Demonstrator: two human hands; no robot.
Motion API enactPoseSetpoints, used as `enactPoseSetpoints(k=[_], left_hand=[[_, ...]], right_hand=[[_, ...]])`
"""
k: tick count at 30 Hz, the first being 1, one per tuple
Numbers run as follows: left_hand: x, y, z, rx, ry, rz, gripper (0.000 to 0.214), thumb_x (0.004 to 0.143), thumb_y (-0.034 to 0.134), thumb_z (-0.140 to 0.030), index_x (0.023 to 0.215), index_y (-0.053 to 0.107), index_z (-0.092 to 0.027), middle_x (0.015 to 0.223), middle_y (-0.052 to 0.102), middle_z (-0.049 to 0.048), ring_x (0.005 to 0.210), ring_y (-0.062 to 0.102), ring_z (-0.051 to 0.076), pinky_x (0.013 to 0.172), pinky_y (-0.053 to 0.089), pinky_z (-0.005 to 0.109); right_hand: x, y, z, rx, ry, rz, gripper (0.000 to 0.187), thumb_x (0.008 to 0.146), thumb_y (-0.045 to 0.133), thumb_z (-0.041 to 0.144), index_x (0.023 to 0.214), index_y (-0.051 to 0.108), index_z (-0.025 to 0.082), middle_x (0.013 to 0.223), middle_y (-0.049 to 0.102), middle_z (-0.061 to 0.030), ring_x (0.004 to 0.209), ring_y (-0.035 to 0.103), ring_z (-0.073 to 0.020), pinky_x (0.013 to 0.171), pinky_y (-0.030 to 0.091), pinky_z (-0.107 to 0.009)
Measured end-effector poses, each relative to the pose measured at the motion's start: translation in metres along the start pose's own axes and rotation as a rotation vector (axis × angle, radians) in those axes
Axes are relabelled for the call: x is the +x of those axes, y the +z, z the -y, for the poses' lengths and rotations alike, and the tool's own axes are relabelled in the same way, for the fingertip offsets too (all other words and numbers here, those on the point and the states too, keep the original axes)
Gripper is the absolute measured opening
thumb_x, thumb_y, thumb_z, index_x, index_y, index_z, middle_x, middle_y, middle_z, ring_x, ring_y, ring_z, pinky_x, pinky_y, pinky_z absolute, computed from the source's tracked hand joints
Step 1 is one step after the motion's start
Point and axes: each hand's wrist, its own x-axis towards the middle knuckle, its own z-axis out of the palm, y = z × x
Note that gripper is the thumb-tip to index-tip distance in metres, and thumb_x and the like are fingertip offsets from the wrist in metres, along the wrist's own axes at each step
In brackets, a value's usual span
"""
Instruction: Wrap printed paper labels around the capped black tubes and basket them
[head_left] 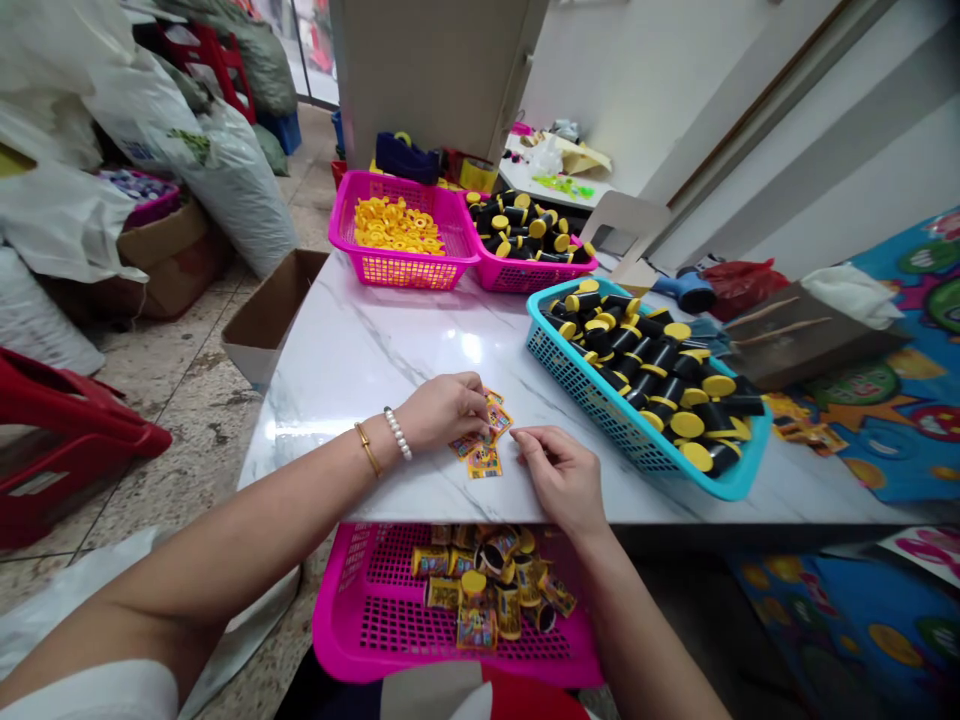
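Several small orange printed labels [486,462] lie in a loose pile on the white marbled table. My left hand [442,412], with a pearl bracelet and a gold bangle at the wrist, is over the pile; its bent fingers pinch at a label. Just right of the pile is my right hand [564,478], thumb and forefinger pressed together and the other fingers curled. Whether anything is between those fingertips cannot be seen. Below the table edge, a magenta basket [337,610] holds small labelled bottles [476,615] with yellow caps.
A turquoise basket [600,412] of black, yellow-capped bottles stands on the right. Behind are a pink basket [409,270] of yellow plastic parts and another pink basket [517,275] of black bottles. A tape dispenser [405,158] sits at the back; a cardboard box [274,310] is left of the table.
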Motion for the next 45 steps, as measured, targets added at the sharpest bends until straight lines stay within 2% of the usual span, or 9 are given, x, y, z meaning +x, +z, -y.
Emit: enactPoseSetpoints(k=[7, 12, 15, 18, 21, 26, 33, 39, 45], left_hand=[[0.001, 0.006, -0.02, -0.174, 0.023, -0.317, 0.011, 0.082, 0.065, -0.025, 0.078, 0.073, -0.019, 0.076, 0.06, 0.0028, 0.073, 0.058, 0.013, 0.066, 0.046, 0.026], [0.002, 0.002, -0.027, -0.249, -0.168, -0.444, 0.019, 0.083, 0.061, -0.032, 0.084, 0.071, -0.016, 0.073, 0.063, 0.0023, 0.064, 0.054, 0.012, 0.058, 0.043, 0.022], [0.001, 0.001, -0.032, -0.36, -0.34, -0.308, 0.04, 0.087, 0.052, -0.045, 0.067, 0.067, -0.013, 0.051, 0.052, -0.0021, 0.049, 0.045, 0.009, 0.047, 0.033, 0.021], [0.0, 0.004, -0.036, -0.37, -0.298, -0.147, 0.033, 0.084, 0.058, -0.04, 0.068, 0.069, -0.014, 0.057, 0.06, -0.0006, 0.053, 0.05, 0.01, 0.049, 0.035, 0.02], [-0.001, 0.005, -0.037, -0.281, -0.251, -0.188, 0.015, 0.079, 0.064, -0.027, 0.074, 0.071, -0.015, 0.069, 0.068, 0.0011, 0.062, 0.056, 0.01, 0.057, 0.039, 0.02], [-0.002, 0.005, -0.042, -0.259, -0.263, -0.373, 0.019, 0.081, 0.063, -0.029, 0.07, 0.068, -0.014, 0.066, 0.066, 0.0018, 0.059, 0.054, 0.01, 0.056, 0.04, 0.02], [-0.005, 0.013, -0.05, -0.317, -0.184, -0.374, 0.024, 0.086, 0.06, -0.031, 0.07, 0.069, -0.014, 0.064, 0.065, 0.0017, 0.059, 0.053, 0.01, 0.057, 0.04, 0.021], [-0.003, 0.013, -0.049, -0.403, -0.31, -0.403, 0.025, 0.085, 0.06, -0.034, 0.074, 0.073, -0.015, 0.067, 0.069, 0.0032, 0.06, 0.058, 0.011, 0.055, 0.043, 0.021], [-0.002, 0.01, -0.052, -0.413, -0.308, -0.411, 0.012, 0.077, 0.069, -0.027, 0.08, 0.076, -0.018, 0.078, 0.073, 0.0048, 0.072, 0.064, 0.014, 0.066, 0.049, 0.025]], right_hand=[[0.009, 0.012, 0.014, 0.433, 0.24, 0.192, 0.03, 0.083, 0.063, 0.045, 0.083, 0.069, 0.016, 0.058, 0.061, 0.0013, 0.053, 0.054, -0.0124, 0.056, 0.046, -0.025], [0.011, 0.019, 0.007, 0.575, 0.292, 0.072, 0.032, 0.083, 0.064, 0.046, 0.071, 0.064, 0.017, 0.06, 0.062, 0.0002, 0.05, 0.051, -0.0093, 0.048, 0.038, -0.02], [0.011, 0.02, 0.0, 0.613, 0.325, 0.055, 0.032, 0.085, 0.062, 0.046, 0.072, 0.064, 0.016, 0.054, 0.058, 0.0016, 0.042, 0.04, -0.0059, 0.04, 0.029, -0.018], [0.011, 0.021, -0.002, 0.653, 0.343, 0.033, 0.027, 0.082, 0.066, 0.043, 0.078, 0.065, 0.016, 0.05, 0.055, 0.0038, 0.039, 0.037, -0.0046, 0.038, 0.026, -0.017], [0.012, 0.023, 0.003, 0.667, 0.357, 0.048, 0.026, 0.08, 0.069, 0.042, 0.083, 0.064, 0.016, 0.047, 0.057, 0.0038, 0.035, 0.038, -0.0044, 0.035, 0.026, -0.016], [0.013, 0.023, 0.008, 0.698, 0.385, -0.029, 0.034, 0.079, 0.067, 0.049, 0.075, 0.058, 0.016, 0.053, 0.064, -0.0004, 0.032, 0.046, -0.0066, 0.029, 0.028, -0.015], [0.013, 0.024, 0.009, 0.712, 0.395, -0.088, 0.04, 0.081, 0.062, 0.055, 0.077, 0.061, 0.015, 0.054, 0.063, -0.0007, 0.035, 0.05, -0.0081, 0.028, 0.03, -0.015], [0.01, 0.028, 0.006, 0.673, 0.339, -0.102, 0.038, 0.085, 0.058, 0.053, 0.076, 0.061, 0.017, 0.058, 0.065, -0.0008, 0.036, 0.05, -0.0081, 0.031, 0.032, -0.018], [0.008, 0.029, 0.003, 0.597, 0.244, -0.079, 0.032, 0.088, 0.056, 0.047, 0.079, 0.064, 0.017, 0.061, 0.064, -0.0004, 0.044, 0.055, -0.0109, 0.042, 0.043, -0.022]])
